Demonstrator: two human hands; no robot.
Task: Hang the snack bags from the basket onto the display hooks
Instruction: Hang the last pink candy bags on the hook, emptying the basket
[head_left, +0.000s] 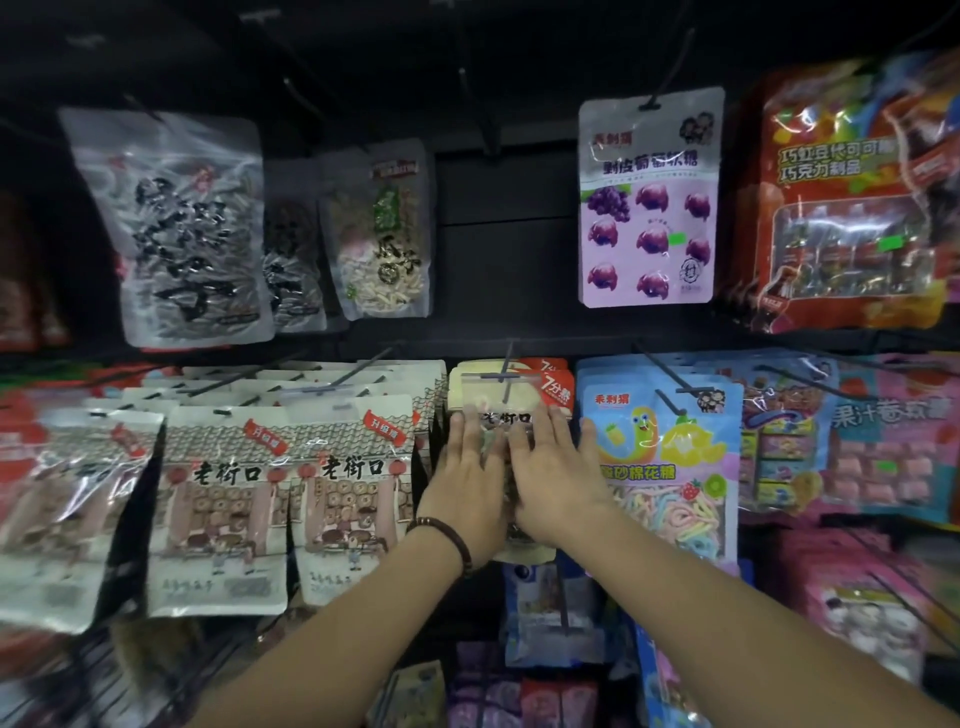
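Fingers (470, 441) of both hands cover the hooked snack bag's (493, 395) blurred front.

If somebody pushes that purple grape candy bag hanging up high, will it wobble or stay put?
The purple grape candy bag would probably swing, since it hangs alone from one thin black hook. It looks flat and thin, so likely light. Its glossy plastic may feel a bit slippery.
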